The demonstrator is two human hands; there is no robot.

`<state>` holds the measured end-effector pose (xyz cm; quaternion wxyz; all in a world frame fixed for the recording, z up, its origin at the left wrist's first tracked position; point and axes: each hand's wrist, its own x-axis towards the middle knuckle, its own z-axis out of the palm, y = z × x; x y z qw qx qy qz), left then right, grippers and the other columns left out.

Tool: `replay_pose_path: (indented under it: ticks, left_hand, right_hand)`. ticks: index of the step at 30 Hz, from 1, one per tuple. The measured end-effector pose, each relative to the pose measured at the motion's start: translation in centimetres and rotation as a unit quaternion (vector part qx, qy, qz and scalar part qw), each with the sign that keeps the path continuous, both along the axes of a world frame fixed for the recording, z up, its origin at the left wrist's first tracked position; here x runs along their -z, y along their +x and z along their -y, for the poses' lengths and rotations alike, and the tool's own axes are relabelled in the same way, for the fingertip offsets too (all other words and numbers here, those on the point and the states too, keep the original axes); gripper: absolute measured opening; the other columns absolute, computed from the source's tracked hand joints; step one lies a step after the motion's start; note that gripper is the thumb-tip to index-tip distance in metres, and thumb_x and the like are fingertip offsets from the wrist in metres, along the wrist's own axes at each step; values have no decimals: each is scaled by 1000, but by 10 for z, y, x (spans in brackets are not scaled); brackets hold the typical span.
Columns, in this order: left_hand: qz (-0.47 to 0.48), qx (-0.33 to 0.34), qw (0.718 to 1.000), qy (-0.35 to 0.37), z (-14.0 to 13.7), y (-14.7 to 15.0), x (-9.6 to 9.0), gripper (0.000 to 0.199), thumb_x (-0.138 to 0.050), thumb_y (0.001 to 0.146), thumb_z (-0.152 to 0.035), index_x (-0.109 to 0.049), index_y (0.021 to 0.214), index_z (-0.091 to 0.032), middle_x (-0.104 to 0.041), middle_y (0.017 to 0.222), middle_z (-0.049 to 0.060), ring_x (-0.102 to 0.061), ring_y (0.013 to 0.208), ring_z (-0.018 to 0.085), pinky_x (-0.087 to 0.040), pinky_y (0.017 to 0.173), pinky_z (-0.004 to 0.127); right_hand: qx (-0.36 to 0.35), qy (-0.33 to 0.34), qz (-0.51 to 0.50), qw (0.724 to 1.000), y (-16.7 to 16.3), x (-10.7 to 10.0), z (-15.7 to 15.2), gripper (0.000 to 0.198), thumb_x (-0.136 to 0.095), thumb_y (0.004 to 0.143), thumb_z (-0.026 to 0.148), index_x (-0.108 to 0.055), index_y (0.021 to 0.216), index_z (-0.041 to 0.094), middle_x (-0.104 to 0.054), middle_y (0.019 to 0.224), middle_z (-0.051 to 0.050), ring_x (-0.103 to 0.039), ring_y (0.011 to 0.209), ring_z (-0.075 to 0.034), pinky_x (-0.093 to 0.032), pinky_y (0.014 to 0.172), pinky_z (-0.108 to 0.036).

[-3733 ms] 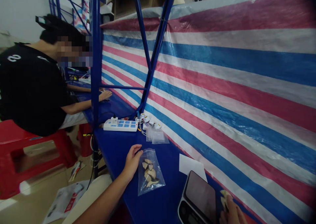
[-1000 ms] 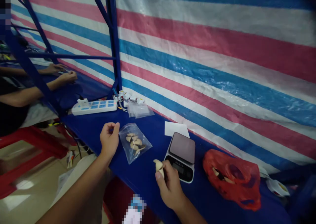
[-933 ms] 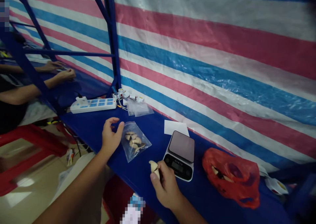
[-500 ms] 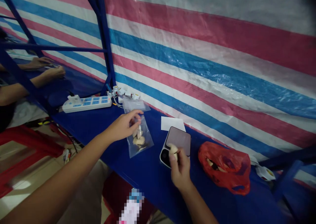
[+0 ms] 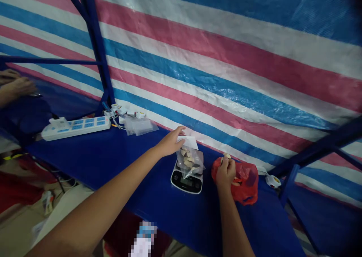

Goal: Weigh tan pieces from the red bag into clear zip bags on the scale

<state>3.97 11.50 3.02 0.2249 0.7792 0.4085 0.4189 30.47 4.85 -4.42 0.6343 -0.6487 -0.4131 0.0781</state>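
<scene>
In the head view, my left hand [image 5: 171, 142] pinches the top edge of a clear plastic bag [image 5: 195, 171]. Several pale, mushroom-like pieces [image 5: 187, 159] with some darker parts lie inside it. The bag rests tilted on a digital kitchen scale [image 5: 185, 187], whose display reading is too blurred to make out. Over the left side of a red plastic bag [image 5: 247, 177], my right hand [image 5: 227, 170] is closed on a pale mushroom-like piece [image 5: 227, 156]. More pale pieces show in the red bag's opening, partly hidden by my right hand.
A white power strip [image 5: 79, 126] lies on the blue table [image 5: 113, 151] at the left, with cables and empty clear bags [image 5: 140, 125] beside it. White paper [image 5: 192, 142] lies behind the scale. A white plug [image 5: 273, 181] sits right of the red bag. Another person's hands [image 5: 17, 85] are at far left.
My left hand has brought the clear bag rightward from the table onto the scale. My right hand, still holding a pale piece, has gone from above the scale to the red bag.
</scene>
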Motion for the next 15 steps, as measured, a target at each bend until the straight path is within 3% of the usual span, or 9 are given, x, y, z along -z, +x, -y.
replay_pose_path:
  ticks: [2, 3, 6, 9, 10, 12, 14, 15]
  left_hand:
    - [41, -58, 997, 31, 28, -20, 7, 43, -56, 91, -32, -51, 132, -20, -64, 130, 14, -59, 122, 26, -45, 105, 44]
    - [68, -83, 994, 30, 51, -32, 11, 38, -55, 92, -34, -54, 128, -21, -65, 129, 12, -61, 120, 26, -45, 105, 43]
    - [143, -178, 974, 9, 142, -69, 38, 20, -54, 91, -40, -65, 100, -25, -72, 94, 6, -68, 87, 22, -53, 82, 36]
    - [-8, -89, 990, -108, 217, -90, 95, 29, -58, 83, -46, -59, 61, -27, -61, 61, 3, -58, 61, 21, -46, 62, 34]
    - [-69, -69, 980, -176, 230, -92, 118, 26, -62, 78, -46, -60, 59, -27, -61, 60, 3, -59, 61, 21, -44, 62, 34]
    - [-109, -46, 944, -308, 234, -93, 163, 14, -63, 73, -40, -71, 80, -31, -71, 76, 3, -65, 70, 23, -47, 67, 33]
    - [-64, -101, 930, -349, 220, -90, 198, 19, -62, 70, -42, -72, 81, -30, -74, 80, 4, -67, 75, 25, -51, 70, 35]
    - [-37, -123, 923, -363, 209, -87, 210, 17, -64, 65, -44, -71, 71, -29, -72, 71, 4, -67, 70, 26, -52, 68, 36]
  right_hand:
    - [3, -21, 31, 999, 1, 5, -3, 43, -43, 92, 61, -54, 80, 21, -57, 73, -2, -52, 72, -19, -37, 71, -33]
    - [-1, -24, 39, 999, 2, 6, -5, 44, -42, 92, 61, -54, 80, 21, -57, 72, -1, -52, 72, -19, -37, 70, -32]
    - [-7, -25, 54, 998, 2, 9, -11, 45, -42, 92, 63, -53, 77, 21, -55, 69, 0, -49, 68, -18, -36, 67, -31]
    - [-8, -21, 59, 998, 3, 11, -16, 44, -43, 92, 62, -51, 76, 22, -54, 68, 0, -48, 66, -17, -35, 66, -30]
    - [-7, -20, 61, 998, 3, 12, -17, 44, -43, 93, 61, -51, 76, 22, -54, 69, 0, -48, 67, -17, -35, 66, -30]
    - [-6, -19, 65, 998, 2, 13, -18, 42, -43, 93, 60, -51, 76, 21, -54, 70, 0, -47, 67, -17, -35, 66, -30]
    - [-8, -19, 71, 997, 2, 14, -17, 42, -43, 93, 59, -50, 76, 21, -54, 70, 0, -48, 67, -17, -35, 66, -30]
    - [-8, -19, 73, 997, 2, 13, -17, 41, -43, 93, 59, -50, 77, 21, -54, 70, 0, -48, 67, -17, -34, 66, -30]
